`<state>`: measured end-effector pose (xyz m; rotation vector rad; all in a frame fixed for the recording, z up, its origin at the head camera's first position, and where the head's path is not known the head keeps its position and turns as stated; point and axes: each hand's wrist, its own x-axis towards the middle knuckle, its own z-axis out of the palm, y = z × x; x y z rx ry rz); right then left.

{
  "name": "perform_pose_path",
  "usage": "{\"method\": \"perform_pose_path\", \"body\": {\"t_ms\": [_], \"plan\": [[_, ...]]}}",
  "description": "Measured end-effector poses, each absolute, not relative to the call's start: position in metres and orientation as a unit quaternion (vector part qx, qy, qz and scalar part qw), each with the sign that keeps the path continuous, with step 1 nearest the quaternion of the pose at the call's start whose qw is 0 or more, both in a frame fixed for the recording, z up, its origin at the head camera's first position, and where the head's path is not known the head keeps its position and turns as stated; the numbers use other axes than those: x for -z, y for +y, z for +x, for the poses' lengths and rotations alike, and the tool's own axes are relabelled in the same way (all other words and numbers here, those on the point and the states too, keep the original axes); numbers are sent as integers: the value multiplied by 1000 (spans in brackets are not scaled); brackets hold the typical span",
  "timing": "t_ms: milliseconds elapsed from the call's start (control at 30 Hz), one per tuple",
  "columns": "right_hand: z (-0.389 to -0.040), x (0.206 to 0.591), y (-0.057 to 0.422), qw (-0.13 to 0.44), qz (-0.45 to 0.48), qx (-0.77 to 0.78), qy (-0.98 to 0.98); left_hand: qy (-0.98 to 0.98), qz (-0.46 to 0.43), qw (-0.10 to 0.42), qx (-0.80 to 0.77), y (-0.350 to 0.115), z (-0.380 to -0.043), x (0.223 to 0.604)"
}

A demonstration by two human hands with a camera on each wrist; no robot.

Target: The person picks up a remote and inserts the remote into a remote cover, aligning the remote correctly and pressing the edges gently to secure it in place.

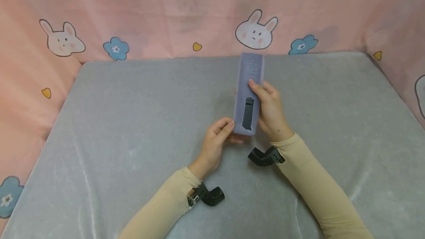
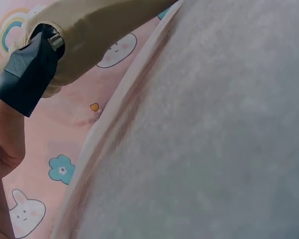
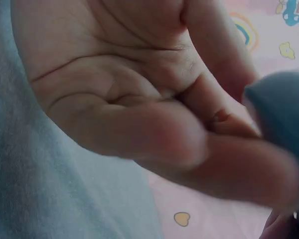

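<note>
A long lavender box point(image 1: 251, 65) is held up over the table in the head view, its far end leaning slightly right. Its face carries faint lines of print and a dark elongated picture point(image 1: 248, 113). My right hand point(image 1: 273, 111) grips the box's right side, thumb laid across the face. At the near left corner my left hand point(image 1: 212, 143) pinches it between thumb and fingers. Curled fingers of the right hand show in the right wrist view, beside a blurred bluish end of the box point(image 3: 284, 107). The left wrist view shows only bits of hand at its left edge.
A grey cloth-covered table point(image 1: 149, 102) spreads below both hands. Pink fabric point(image 1: 159, 14) printed with rabbits, flowers and hearts stands around its back and sides. Black camera mounts sit on the left wrist point(image 1: 212, 195) and the right wrist point(image 1: 263, 157).
</note>
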<state>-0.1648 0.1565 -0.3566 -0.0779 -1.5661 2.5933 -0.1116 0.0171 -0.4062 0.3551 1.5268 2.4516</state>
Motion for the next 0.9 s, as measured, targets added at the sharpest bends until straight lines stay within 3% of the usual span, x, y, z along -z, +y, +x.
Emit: {"method": "perform_pose_path", "body": {"t_ms": [400, 667, 900], "plan": [[-165, 355, 158, 73, -65, -842, -530, 633, 169, 43, -754, 17, -109, 404], [-162, 353, 154, 168, -117, -799, -566, 578, 162, 75, -796, 24, -105, 408], [-164, 357, 150, 138, -92, -784, -598, 575, 133, 103, -801, 23, -107, 407]]}}
